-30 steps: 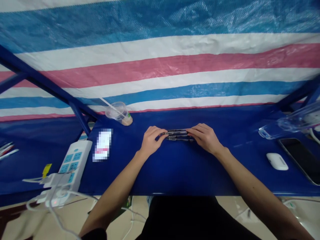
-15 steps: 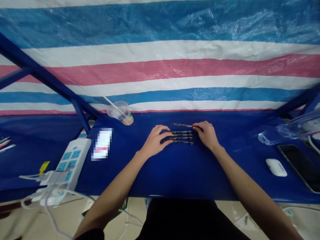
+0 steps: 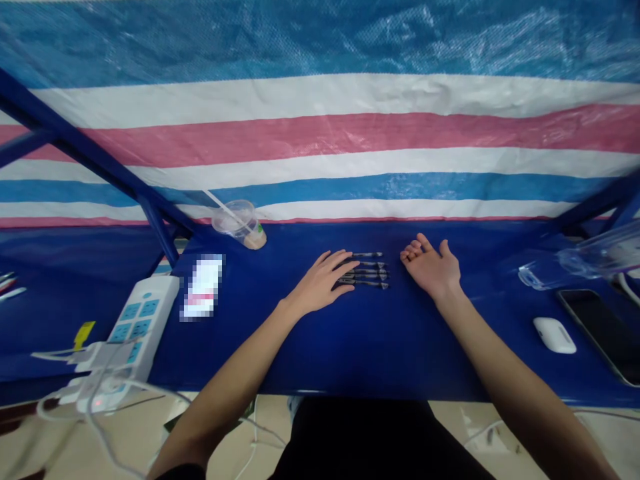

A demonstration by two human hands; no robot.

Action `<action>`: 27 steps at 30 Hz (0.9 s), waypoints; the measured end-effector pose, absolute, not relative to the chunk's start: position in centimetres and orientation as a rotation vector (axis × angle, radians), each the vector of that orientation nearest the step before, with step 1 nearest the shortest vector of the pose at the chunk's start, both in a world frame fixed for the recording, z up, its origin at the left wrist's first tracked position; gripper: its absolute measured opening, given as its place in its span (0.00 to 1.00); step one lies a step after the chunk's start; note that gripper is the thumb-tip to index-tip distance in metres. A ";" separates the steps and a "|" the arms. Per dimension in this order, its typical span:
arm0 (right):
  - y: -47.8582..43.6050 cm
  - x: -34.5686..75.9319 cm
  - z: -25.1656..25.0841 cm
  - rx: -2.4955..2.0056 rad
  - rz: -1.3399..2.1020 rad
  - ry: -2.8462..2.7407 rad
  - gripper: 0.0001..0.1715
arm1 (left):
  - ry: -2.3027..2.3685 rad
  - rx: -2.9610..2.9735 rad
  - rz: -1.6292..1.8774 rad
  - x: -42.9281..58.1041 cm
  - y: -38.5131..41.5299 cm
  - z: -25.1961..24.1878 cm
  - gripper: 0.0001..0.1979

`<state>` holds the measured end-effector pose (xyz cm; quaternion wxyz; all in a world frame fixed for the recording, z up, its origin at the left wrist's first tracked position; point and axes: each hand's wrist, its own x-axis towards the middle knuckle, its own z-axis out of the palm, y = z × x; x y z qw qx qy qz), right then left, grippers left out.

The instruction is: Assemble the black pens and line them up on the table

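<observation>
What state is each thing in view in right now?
Left hand, palm down, fingertips at the pens.
Right hand, palm up, empty.
Four pens, lying side by side.
Clear plastic cup, tipped over, straw inside.
Power strip, plugged with cables, red light lit.
Phone, screen dark.
Earbud case, closed.

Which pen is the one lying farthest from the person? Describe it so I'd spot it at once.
Start at the blue table in front of the person. Between the flat left hand and the palm-up right hand lies a row of four dark pens. Yours is the top pen, farthest from the person, with a slightly wider gap from its neighbours.
</observation>
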<state>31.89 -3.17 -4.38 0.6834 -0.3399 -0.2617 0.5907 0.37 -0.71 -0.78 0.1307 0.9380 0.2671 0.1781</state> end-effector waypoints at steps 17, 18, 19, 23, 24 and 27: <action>-4.1 30.3 -2.6 -0.699 1.439 -0.476 0.40 | 0.873 2.645 0.418 0.9 -1.2 -0.5 0.30; -4.1 30.3 -2.5 -0.701 1.439 -0.483 0.40 | 0.861 2.647 0.420 1.0 -1.2 -0.5 0.29; -4.2 30.2 -2.4 -0.704 1.436 -0.488 0.40 | 0.852 2.646 0.436 1.1 -1.2 -0.5 0.27; -4.4 29.6 -1.6 -0.776 1.378 -0.582 0.40 | 0.816 2.643 0.513 1.2 -1.1 -0.6 0.22; -4.4 29.4 -1.4 -0.796 1.359 -0.616 0.40 | 0.808 2.646 0.524 1.2 -1.1 -0.7 0.21; -4.5 28.9 -1.4 -0.805 1.327 -0.656 0.37 | 0.803 2.654 0.550 1.1 -1.1 -0.8 0.20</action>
